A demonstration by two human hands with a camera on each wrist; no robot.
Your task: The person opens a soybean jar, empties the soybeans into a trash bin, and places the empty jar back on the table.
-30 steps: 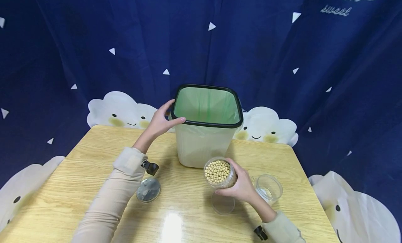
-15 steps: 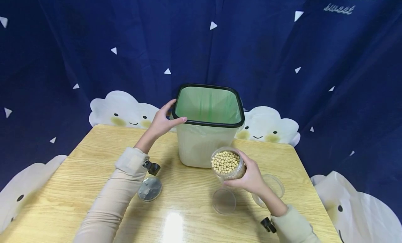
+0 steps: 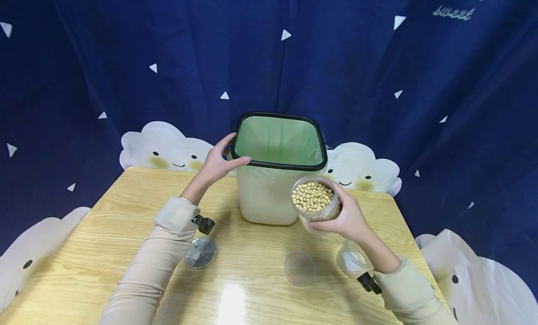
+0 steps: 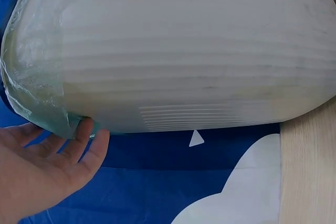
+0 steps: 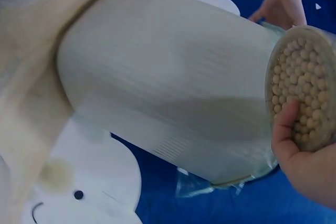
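My right hand (image 3: pixel 349 217) grips a clear plastic jar (image 3: pixel 323 217), its thumb near the jar's mouth. Pale round beans (image 3: pixel 312 197) fill the jar, which tilts a little toward the left and is raised in front of the bin's right side. A whitish trash bin (image 3: pixel 269 194) with a black rim and a green liner (image 3: pixel 277 138) stands upright on the table. My left hand (image 3: pixel 216 164) touches the bin's left front corner, fingers spread and thumb along the rim. In the left wrist view, the left hand's fingertips (image 4: pixel 100 137) lie against the liner's folded edge.
A round silvery lid (image 3: pixel 201 253) lies on the wooden table (image 3: pixel 138 213) by the left forearm. A clear disc (image 3: pixel 300 269) lies front of centre. Another clear container (image 3: pixel 350 262) sits partly under my right wrist. A dark blue curtain (image 3: pixel 180 45) hangs behind.
My right hand has lifted the bean jar up and to the right, closer to the bin's rim. The left hand keeps its place at the bin's corner.
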